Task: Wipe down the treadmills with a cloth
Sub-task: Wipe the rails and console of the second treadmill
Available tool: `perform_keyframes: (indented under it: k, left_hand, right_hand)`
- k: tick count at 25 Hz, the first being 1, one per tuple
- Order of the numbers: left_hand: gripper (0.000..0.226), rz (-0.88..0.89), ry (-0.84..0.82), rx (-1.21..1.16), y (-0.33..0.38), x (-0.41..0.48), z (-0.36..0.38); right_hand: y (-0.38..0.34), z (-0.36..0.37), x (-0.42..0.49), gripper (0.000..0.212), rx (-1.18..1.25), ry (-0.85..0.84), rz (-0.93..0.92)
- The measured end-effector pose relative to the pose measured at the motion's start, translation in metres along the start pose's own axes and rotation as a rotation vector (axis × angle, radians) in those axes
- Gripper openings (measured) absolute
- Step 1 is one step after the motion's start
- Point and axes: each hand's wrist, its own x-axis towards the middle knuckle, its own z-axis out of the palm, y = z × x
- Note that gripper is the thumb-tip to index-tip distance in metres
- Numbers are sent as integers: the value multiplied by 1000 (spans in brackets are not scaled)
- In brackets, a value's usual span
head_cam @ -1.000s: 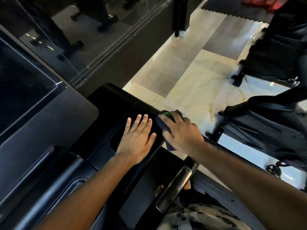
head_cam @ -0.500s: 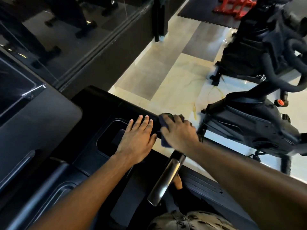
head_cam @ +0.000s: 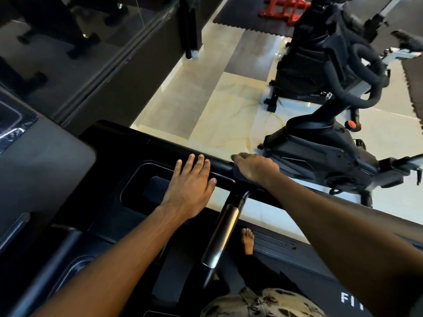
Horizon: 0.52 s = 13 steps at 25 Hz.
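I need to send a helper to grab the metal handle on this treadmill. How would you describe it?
Find the black treadmill console with the left hand flat on it. Just right of that wrist, a short bar angles back toward the person. It alone is shiny silver; nearby rails are matte black.

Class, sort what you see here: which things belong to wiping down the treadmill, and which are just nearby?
Part of the job: right hand, cloth under it, treadmill rail, left hand flat on the console.

Just nearby: exercise bike, red rack, floor mat.

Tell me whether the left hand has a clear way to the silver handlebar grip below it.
Probably yes. The left hand lies flat on the treadmill console, and the silver handlebar grip sits just to its right with nothing between them.
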Motion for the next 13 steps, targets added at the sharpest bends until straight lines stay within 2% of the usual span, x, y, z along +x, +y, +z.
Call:
perform_keyframes:
  k: [1, 2, 4, 5, 7, 9, 11, 13]
  left_hand:
    - [61, 6, 0, -4, 1, -1, -1]
    - [61, 7, 0, -2, 2, -1, -1]
    - [60, 14, 5, 11, 5, 0, -1]
    - [60, 24, 5, 9, 6, 0, -1]
    - [60, 28, -6, -14, 10, 0, -1]
    - [60, 16, -17, -23, 16, 3, -2]
    - [60, 9, -20, 2, 25, 6, -1]
    - [61, 27, -24, 17, 30, 9, 2]
  right_hand:
    - [1, -1, 1, 57, -4, -9, 62]
    - [-5, 5, -11, 55, -56, 30, 50]
    - [-11, 23, -27, 54, -117, 130, -129]
    - [-2, 22, -23, 55, -104, 112, -199]
    - [16, -1, -2, 57, -20, -30, -45]
    - [23, -2, -3, 49, -87, -19, 18]
    - [15, 15, -33, 54, -154, 114, -111]
    - [33, 21, -32, 54, -109, 108, -210]
